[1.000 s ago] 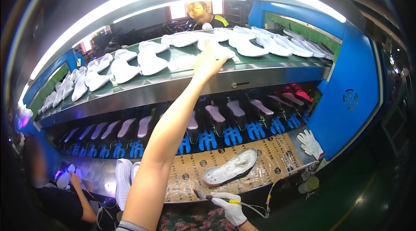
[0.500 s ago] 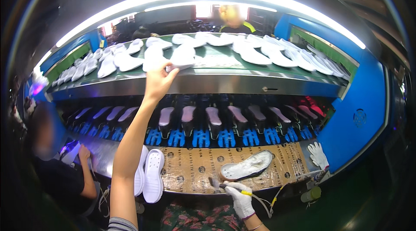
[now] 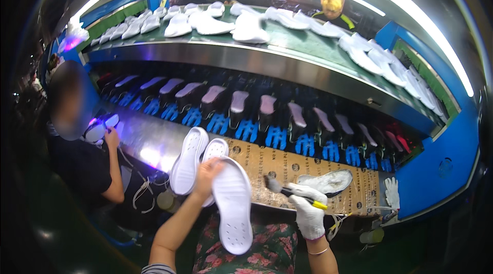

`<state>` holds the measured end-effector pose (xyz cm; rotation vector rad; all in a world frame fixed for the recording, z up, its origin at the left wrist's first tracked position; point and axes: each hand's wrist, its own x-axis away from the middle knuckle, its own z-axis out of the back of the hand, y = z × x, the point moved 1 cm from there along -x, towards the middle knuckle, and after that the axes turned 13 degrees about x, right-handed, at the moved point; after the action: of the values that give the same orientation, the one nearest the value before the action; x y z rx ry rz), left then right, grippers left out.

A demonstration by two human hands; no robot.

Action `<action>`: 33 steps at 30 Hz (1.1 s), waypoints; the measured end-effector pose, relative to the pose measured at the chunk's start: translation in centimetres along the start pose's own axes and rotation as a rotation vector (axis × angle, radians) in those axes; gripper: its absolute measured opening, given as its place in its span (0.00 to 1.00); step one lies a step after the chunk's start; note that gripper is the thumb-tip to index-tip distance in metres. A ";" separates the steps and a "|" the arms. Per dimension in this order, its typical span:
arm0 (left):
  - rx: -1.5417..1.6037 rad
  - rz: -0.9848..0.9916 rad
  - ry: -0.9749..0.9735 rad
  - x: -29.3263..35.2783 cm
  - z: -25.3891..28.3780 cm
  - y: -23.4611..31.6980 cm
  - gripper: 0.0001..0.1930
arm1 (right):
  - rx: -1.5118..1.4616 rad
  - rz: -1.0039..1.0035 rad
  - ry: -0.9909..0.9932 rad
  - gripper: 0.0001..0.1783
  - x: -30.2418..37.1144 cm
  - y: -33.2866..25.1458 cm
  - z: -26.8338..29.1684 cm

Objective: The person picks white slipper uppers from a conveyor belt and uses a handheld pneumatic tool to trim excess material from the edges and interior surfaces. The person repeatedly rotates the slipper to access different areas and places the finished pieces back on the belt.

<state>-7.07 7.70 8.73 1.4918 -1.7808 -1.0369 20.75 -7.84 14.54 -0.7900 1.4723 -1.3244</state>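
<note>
My bare left hand (image 3: 208, 175) grips a white shoe sole (image 3: 234, 207) by its upper end, holding it upright over my lap. Behind it two more white soles lie on the bench: one (image 3: 188, 163) is plain to see, the other (image 3: 216, 146) is partly covered by my hand and the held sole. My right hand (image 3: 309, 212), in a white glove, is closed round a brush (image 3: 287, 192) with dark bristles and a dark and yellow handle. Just past that hand, a worn, whitish-coated sole-shaped piece (image 3: 328, 180) lies on the cardboard.
Printed brown cardboard (image 3: 267, 160) covers part of the metal bench (image 3: 149, 125). Above, a green conveyor (image 3: 287, 38) carries many white soles. Racked shoe forms on blue clamps (image 3: 246, 130) stand underneath. A co-worker (image 3: 77, 156) works at left; a white glove (image 3: 392, 193) lies at right.
My left hand has come down from the conveyor and now holds a white sole near my lap. My right hand has raised the brush slightly. The view has tilted and shifted.
</note>
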 end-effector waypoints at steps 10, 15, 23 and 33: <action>0.761 1.007 -0.204 15.1 1.0 -11.8 0.57 | 0.331 0.214 -0.288 0.08 0.3 0.5 -5.0; 0.993 0.854 -0.088 13.8 -3.3 -9.2 0.66 | 0.483 0.387 -0.223 0.11 0.0 0.8 -4.2; 0.500 0.511 0.069 12.2 -5.7 -9.2 0.56 | 0.724 0.801 -0.085 0.19 -2.1 1.8 -6.4; 1.064 0.437 -0.115 12.4 -1.7 -12.2 0.54 | 0.488 0.634 -0.179 0.21 -1.1 1.3 -6.4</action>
<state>-1.77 -5.56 -1.33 1.4314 -2.7740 0.1260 15.30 -4.37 13.14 -0.0956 1.0596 -1.0194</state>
